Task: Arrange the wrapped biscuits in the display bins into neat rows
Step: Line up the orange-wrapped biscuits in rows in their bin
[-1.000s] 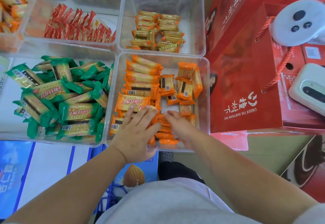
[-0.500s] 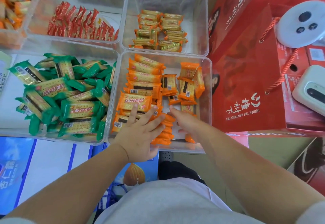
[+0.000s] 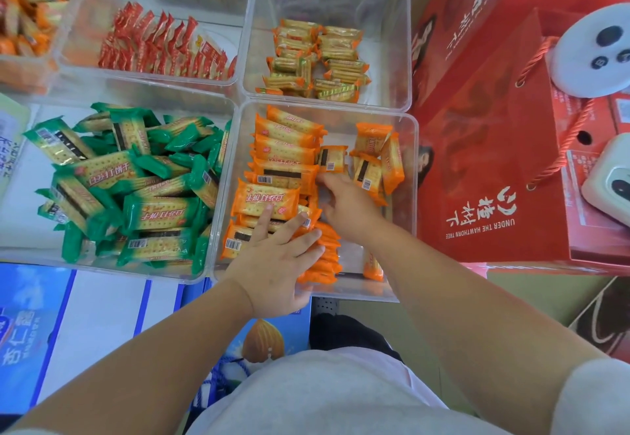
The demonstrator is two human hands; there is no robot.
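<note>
Tidying the orange wrapped biscuits (image 3: 269,201) in the near right bin (image 3: 405,230), you have your left hand (image 3: 272,264) spread flat on the near stack. Your right hand (image 3: 347,206) reaches among the loose packets (image 3: 366,170) mid-bin; whether it pinches one, I cannot tell. Next, I judge, you should stand those loose packets in a row beside the stack.

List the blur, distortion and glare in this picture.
Head view: the red packets are smeared with blur, print on the orange packet is sharp, the clear bin has rims bowed by the wide lens, and lighting is soft with only faint sheen.
</note>
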